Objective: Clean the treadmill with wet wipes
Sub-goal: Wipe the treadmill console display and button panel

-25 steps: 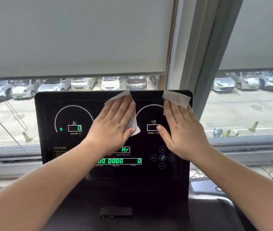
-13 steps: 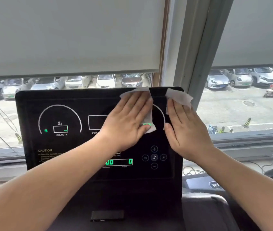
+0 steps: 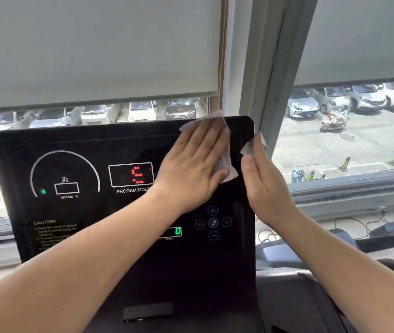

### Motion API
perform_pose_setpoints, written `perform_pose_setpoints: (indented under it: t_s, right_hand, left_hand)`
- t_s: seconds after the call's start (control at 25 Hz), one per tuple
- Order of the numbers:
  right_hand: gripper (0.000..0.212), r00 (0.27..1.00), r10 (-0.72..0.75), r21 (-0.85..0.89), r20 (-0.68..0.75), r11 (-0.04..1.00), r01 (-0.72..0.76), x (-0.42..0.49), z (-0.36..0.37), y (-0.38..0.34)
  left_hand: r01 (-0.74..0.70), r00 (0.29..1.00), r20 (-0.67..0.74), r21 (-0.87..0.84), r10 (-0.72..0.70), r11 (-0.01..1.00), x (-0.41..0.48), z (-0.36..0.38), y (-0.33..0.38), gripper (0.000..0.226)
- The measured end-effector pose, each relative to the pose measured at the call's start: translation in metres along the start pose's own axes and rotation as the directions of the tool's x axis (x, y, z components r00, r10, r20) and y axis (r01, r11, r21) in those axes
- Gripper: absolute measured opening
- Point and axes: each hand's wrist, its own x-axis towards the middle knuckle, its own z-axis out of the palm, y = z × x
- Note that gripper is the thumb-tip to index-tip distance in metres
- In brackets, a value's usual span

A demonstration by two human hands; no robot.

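The treadmill's black console panel (image 3: 76, 236) fills the middle of the view, with lit green and red displays. My left hand (image 3: 191, 164) lies flat, fingers straight, pressing a white wet wipe (image 3: 227, 169) against the panel's upper right area. My right hand (image 3: 263, 181) stands edge-on along the panel's right side, fingers straight, with a second white wipe (image 3: 249, 146) between the fingers and the panel edge. Most of both wipes is hidden under the hands.
Straight behind the console is a window with grey roller blinds (image 3: 95, 49) pulled partway down and a grey frame post (image 3: 263, 68). Parked cars show outside. A dark slot (image 3: 148, 311) sits low on the console. Another machine (image 3: 287, 255) and cables lie at the right.
Both hands slid right across the panel. My left hand now covers the right dial area; my right hand went from flat on the panel face to its right edge. The program display lit red.
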Motion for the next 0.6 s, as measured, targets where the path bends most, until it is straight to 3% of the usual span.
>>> perform_pose_setpoints:
  t_s: [0.08,0.12,0.24,0.32,0.48,0.6]
  right_hand:
    - [0.07,0.997,0.082,0.151,-0.01,0.985,-0.08,0.01,-0.003,-0.005]
    - [0.069,0.995,0.102,0.221,-0.015,0.97,-0.097,0.013,-0.002,-0.006]
    - [0.065,0.994,0.107,0.333,-0.027,0.939,-0.092,0.002,0.007,0.001]
    - [0.066,0.985,0.171,0.359,0.01,0.919,-0.163,-0.01,0.012,0.01]
    - [0.067,0.954,0.281,0.475,0.103,0.829,-0.295,-0.005,0.006,0.002]
    - [0.054,0.96,0.267,0.603,0.089,0.752,-0.265,-0.008,0.0,-0.005]
  left_hand:
    - [0.13,0.991,-0.003,-0.026,-0.13,0.991,0.008,-0.003,0.003,0.076]
    - [0.119,0.993,0.013,-0.025,-0.119,0.993,0.004,-0.001,0.012,0.075]
    - [-0.099,0.994,0.054,0.029,0.097,0.995,-0.016,0.01,0.033,0.076]
    - [-0.126,0.992,0.017,0.039,0.125,0.991,-0.008,0.005,0.015,0.076]
    - [0.148,0.988,-0.029,-0.036,-0.149,0.988,0.01,-0.004,0.011,0.075]
    - [-0.026,0.999,0.04,0.002,0.026,1.0,-0.013,0.013,0.061,0.076]
